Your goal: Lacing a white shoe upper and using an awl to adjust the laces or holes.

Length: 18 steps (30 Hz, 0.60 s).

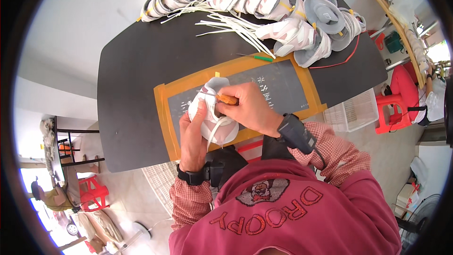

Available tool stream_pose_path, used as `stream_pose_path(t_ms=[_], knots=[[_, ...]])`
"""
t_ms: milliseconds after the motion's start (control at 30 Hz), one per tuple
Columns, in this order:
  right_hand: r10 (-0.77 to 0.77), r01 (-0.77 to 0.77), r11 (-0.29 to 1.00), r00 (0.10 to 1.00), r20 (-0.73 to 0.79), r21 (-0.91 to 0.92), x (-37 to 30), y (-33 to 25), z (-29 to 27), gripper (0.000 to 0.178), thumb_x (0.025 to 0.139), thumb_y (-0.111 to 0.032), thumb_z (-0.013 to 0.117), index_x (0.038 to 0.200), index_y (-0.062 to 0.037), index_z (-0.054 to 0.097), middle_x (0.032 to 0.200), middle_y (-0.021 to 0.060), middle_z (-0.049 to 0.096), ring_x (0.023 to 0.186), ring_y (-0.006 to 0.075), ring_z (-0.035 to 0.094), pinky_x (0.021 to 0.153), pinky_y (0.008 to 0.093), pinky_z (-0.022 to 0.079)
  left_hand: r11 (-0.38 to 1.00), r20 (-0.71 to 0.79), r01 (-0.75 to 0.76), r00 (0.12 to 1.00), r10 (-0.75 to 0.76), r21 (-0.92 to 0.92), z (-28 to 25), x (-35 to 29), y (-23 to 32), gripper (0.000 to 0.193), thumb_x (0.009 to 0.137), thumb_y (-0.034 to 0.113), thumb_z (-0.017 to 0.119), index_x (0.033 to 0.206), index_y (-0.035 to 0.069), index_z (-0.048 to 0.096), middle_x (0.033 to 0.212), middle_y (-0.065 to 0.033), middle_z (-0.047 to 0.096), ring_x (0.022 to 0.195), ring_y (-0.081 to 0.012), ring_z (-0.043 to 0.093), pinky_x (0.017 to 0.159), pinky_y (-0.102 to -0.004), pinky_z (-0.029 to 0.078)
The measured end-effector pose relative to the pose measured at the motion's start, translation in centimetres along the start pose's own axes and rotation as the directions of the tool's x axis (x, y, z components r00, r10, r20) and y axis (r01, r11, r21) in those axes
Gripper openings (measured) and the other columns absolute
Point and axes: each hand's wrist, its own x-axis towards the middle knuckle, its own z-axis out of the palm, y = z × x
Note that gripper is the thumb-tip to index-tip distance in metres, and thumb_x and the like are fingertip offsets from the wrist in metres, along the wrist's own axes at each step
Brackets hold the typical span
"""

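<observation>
A white and pale pink shoe upper (223, 131) with grey lining is held over the near part of a dark board edged with tan tape. My left hand (191, 141) grips its left side, the thumb pressed on the white top. In my closed right hand (252, 106) is an awl (228, 99) with an orange handle. Its thin metal shaft points left across the upper's lacing area; whether the tip has gone through a hole, I cannot tell. A white lace (213, 134) hangs in a loop over the front of the upper.
Stacked shoe uppers (250, 0) line the table's far side. Loose white laces (238, 29) lie before them. A green-handled tool (263, 58) rests by the taped board (162, 113). White plastic basket (354, 115) stands right of the table, near a seated person and a red stool (392, 113).
</observation>
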Motion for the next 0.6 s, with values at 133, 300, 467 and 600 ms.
stream_pose_path(t_ms=[133, 300, 467, 600], knots=[[-0.102, 0.084, 0.985, 0.988, -0.118, -0.150, -0.1, 0.6, 0.8, 0.010, 0.076, -0.014, 0.068, 0.080, -0.0053, 0.065, 0.066, 0.0163, 0.060, 0.060, 0.0354, 0.059, 0.052, 0.0383, 0.043, 0.999, -0.016, -0.018, 1.000, 0.019, 0.029, 0.1, -0.2, -0.2, 0.029, 0.097, 0.022, 0.057, 0.112, -0.002, 0.062, 0.103, -0.0082, 0.067, 0.089, -0.0133, 0.065, 0.078, -0.0285, 0.053], [-0.160, 0.141, 0.985, 0.964, -0.213, -0.102, 0.0, 0.7, 1.2, 0.008, 0.076, -0.008, 0.067, 0.083, -0.0062, 0.065, 0.070, 0.0153, 0.062, 0.063, 0.0339, 0.061, 0.053, 0.0372, 0.045, 0.999, -0.011, 0.021, 1.000, -0.021, 0.032, 0.3, -0.7, 0.1, 0.028, 0.099, 0.022, 0.053, 0.114, 0.000, 0.061, 0.100, -0.0084, 0.068, 0.087, -0.0156, 0.065, 0.080, -0.0299, 0.052], [-0.399, 0.364, 0.914, 0.889, -0.226, -0.182, -0.1, 0.6, 1.0, 0.014, 0.076, -0.003, 0.067, 0.089, -0.0076, 0.066, 0.074, 0.0128, 0.064, 0.064, 0.0316, 0.064, 0.055, 0.0350, 0.048, 0.998, 0.087, 0.061, 0.994, -0.063, 0.026, -1.5, -0.8, -0.1, 0.027, 0.098, 0.020, 0.055, 0.114, -0.001, 0.061, 0.103, -0.0097, 0.068, 0.087, -0.0146, 0.066, 0.076, -0.0294, 0.054], [-0.130, 0.134, 0.991, 0.953, -0.273, -0.004, -0.7, -0.5, 0.6, 0.013, 0.081, -0.009, 0.069, 0.092, -0.0045, 0.065, 0.074, 0.0136, 0.065, 0.063, 0.0271, 0.066, 0.055, 0.0333, 0.048, 0.999, 0.164, 0.021, 0.986, -0.015, -0.032, -2.1, -0.8, -0.2, 0.029, 0.096, 0.020, 0.057, 0.116, -0.002, 0.060, 0.103, -0.0113, 0.068, 0.088, -0.0187, 0.067, 0.079, -0.0332, 0.055]])
